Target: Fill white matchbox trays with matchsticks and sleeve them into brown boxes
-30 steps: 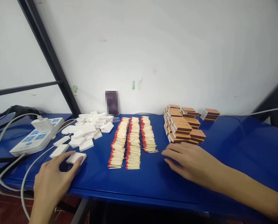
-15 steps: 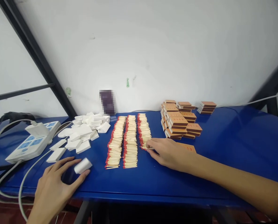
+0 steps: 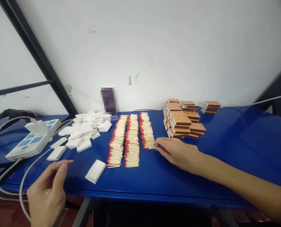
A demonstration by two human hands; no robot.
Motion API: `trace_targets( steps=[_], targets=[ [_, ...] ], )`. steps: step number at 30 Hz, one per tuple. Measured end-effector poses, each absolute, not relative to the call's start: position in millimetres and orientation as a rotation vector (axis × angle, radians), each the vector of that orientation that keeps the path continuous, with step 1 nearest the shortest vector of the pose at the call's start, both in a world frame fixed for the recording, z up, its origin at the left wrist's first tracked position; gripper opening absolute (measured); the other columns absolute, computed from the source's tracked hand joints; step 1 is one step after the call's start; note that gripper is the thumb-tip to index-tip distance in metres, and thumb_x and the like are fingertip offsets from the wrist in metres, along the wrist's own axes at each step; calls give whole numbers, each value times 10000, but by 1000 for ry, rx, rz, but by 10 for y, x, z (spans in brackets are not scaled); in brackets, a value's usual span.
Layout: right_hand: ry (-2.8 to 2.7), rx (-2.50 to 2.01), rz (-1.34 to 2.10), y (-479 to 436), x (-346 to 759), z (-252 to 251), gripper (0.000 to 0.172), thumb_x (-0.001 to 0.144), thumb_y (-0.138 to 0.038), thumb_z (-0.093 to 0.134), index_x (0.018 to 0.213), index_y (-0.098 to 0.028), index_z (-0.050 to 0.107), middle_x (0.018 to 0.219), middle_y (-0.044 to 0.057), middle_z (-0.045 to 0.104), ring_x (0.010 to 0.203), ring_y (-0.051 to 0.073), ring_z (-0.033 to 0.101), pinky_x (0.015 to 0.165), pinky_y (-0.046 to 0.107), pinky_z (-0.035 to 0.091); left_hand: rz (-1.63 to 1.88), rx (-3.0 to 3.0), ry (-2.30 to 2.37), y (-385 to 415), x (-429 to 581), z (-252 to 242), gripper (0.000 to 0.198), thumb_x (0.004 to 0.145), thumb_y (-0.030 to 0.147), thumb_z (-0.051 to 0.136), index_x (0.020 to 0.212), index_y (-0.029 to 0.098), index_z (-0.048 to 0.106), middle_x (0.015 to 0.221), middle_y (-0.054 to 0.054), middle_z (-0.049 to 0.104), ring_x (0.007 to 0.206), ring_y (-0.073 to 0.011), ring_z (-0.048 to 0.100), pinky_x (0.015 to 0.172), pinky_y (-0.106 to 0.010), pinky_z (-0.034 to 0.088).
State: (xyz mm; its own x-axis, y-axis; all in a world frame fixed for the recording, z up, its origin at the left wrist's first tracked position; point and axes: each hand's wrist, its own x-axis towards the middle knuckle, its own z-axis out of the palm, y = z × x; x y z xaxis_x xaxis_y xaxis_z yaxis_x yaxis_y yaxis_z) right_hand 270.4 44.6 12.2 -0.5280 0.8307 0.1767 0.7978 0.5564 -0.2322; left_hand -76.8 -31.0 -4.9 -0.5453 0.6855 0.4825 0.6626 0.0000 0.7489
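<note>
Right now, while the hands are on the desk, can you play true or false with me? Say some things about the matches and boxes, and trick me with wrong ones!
1. The matches are laid in three rows. True.
2. The left hand is holding the lone white box. False: the box lies on the blue table, apart from that hand.
3. The right hand's fingertips are at the near end of the shortest row. True.
4. The brown matchboxes are left of the matches in the picture. False: they are on the right.
5. A white plug sits on the power strip. True.
</note>
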Motion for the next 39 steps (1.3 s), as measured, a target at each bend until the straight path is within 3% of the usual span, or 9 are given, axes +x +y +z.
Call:
trace_targets(
  steps=[5,12,19,23,28,30,33,35,39],
  targets=[
    [-2556,-1318,224,483,2713,112,111,1004,-228,432,944,-211,523,863,30,632,752,173,606,646,282,408,2014,1325,2109,-428,-610,-199,260,866,467,662,887,207,649,859,-6,619,725,-183,553,689,-321,443],
    [-2554,-1321,205,491,2694,76,226,1018,-233,375,847,-211,521,823,25,625,721,170,596,636,291,405,1186,2053,2118,-324,-676,-173,549,816,648,613,1230,289,639,1047,-26,659,780,-222,575,696,-331,490],
    [-2510,-1318,192,495,2657,18,166,989,-237,430,860,-212,531,777,11,620,684,165,577,627,293,383,1251,2030,2084,-403,-686,-179,461,847,614,621,1139,265,697,694,20,614,558,-170,554,555,-269,468],
    [-2511,-1314,194,506,2647,10,156,979,-236,441,863,-210,542,766,11,619,674,160,565,625,287,377,1355,2233,1698,-498,-418,57,271,899,478,620,1065,286,716,914,1,744,739,-199,685,650,-257,534],
    [-2546,-1264,211,483,2693,-19,120,947,-241,470,881,-205,564,809,33,648,689,175,564,607,296,368,780,2522,1125,-294,441,566,303,840,361,714,1142,332,696,1054,22,755,945,-218,695,907,-330,518],
    [-2583,-1161,181,469,2720,-38,80,903,-257,538,949,-209,582,868,42,663,753,201,576,666,322,397,680,2637,931,-133,718,690,278,825,375,738,1080,274,700,1023,13,749,957,-222,684,985,-368,471],
    [-2619,-1118,97,449,2720,-51,112,924,-264,519,978,-218,606,803,30,654,756,217,571,754,371,413,543,2806,591,18,835,651,296,777,449,775,905,196,691,815,5,721,868,-217,684,1000,-376,455],
    [-2602,-1226,73,435,2690,-44,182,977,-270,453,933,-216,621,713,27,615,737,218,563,703,343,407,404,2850,658,9,736,505,349,768,504,785,822,177,678,721,-4,691,767,-224,679,910,-382,504],
    [-2585,-1316,87,414,2642,-22,213,991,-295,463,910,-216,643,682,32,590,758,215,573,618,286,367,330,2764,868,-177,439,206,282,900,375,699,1122,211,639,991,-30,731,848,-244,709,811,-378,554]
  ],
)
